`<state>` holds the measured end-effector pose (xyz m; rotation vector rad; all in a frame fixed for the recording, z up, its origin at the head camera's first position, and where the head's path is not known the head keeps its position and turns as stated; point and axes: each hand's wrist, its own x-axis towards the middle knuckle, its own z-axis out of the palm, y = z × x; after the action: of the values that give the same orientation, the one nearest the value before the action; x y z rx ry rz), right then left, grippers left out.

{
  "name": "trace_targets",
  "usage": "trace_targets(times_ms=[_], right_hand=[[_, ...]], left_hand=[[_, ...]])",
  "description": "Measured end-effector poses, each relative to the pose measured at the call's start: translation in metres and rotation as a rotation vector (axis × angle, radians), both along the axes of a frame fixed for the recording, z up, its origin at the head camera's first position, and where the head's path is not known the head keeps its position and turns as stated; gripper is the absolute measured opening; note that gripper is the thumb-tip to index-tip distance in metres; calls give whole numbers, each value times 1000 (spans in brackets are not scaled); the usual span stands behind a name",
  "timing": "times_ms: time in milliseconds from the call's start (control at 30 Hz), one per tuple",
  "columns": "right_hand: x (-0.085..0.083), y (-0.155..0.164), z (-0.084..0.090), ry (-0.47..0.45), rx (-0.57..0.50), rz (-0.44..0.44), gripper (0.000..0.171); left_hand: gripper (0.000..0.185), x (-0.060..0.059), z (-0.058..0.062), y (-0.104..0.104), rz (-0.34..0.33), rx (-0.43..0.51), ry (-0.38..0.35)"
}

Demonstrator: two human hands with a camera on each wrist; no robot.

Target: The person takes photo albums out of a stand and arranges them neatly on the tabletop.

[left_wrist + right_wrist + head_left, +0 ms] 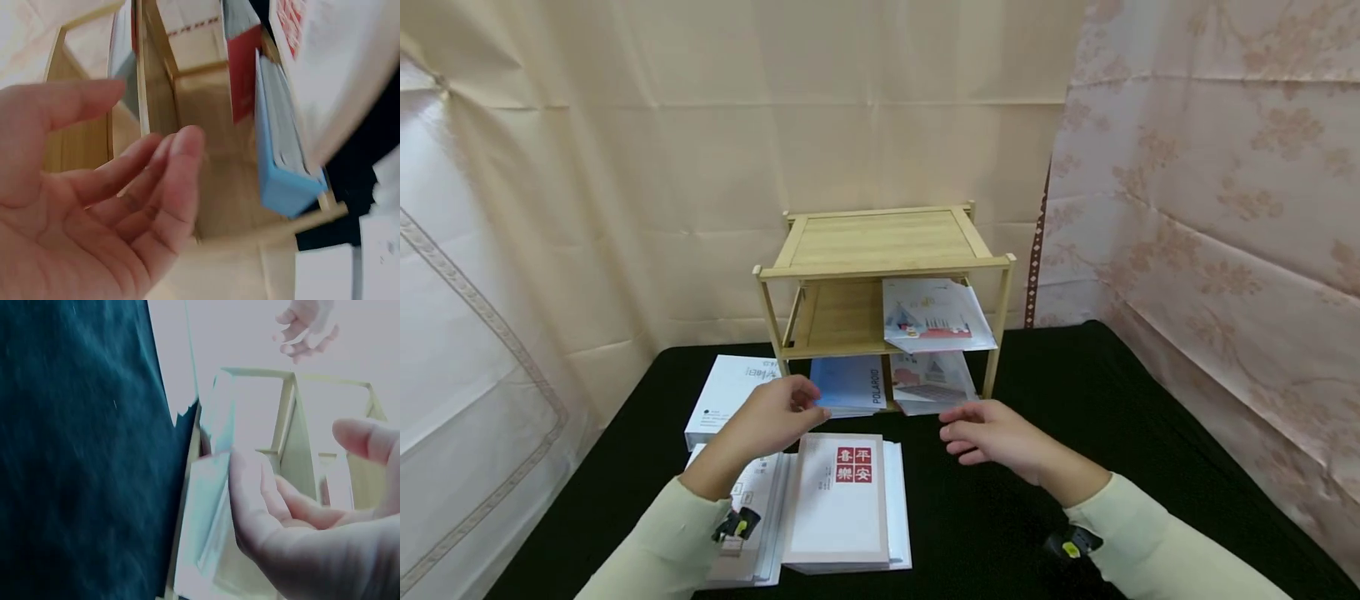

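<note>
My left hand (pixel 778 417), fingers loosely bent and holding nothing, hovers before the left side of a wooden shelf rack (pixel 887 242). Behind its fingertips, a blue book lettered POLAROID (pixel 846 383) sits on the rack's bottom level; the left wrist view shows its blue spine (pixel 281 187). Also empty, with relaxed fingers, my right hand (pixel 996 437) is in front of the lower right corner. Near it are a pale illustrated book (pixel 932 383) on the bottom level and another illustrated book (pixel 936 317) on the middle shelf, its front edge jutting out.
In front of the rack lies a white book with red characters (pixel 838 508), on top of another white one. White books (pixel 752 517) lie to its left, partly behind my left forearm. A thick white book (pixel 726 396) stands beside the rack's left leg. Black cloth (pixel 1075 383) covers the table.
</note>
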<state>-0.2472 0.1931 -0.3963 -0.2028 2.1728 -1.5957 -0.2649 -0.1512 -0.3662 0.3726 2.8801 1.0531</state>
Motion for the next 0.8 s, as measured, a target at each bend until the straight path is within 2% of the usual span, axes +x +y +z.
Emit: trace_targets(times_ms=[100, 167, 367, 467, 633, 800], right_hand=[[-6, 11, 10, -31, -42, -84, 59], [-11, 17, 16, -50, -77, -128, 59], [-25, 28, 30, -85, -163, -200, 60], [-30, 31, 35, -93, -186, -214, 59], [-38, 37, 40, -115, -220, -247, 60], [-46, 44, 45, -147, -245, -270, 59]], left_hand=[[33, -7, 7, 19, -21, 50, 19], [34, -13, 10, 31, -27, 115, -5], [48, -32, 21, 62, -10, 468, -201], [55, -42, 25, 72, 19, 593, -295], [66, -54, 31, 82, 59, 689, -406], [69, -60, 38, 85, 45, 720, -433]])
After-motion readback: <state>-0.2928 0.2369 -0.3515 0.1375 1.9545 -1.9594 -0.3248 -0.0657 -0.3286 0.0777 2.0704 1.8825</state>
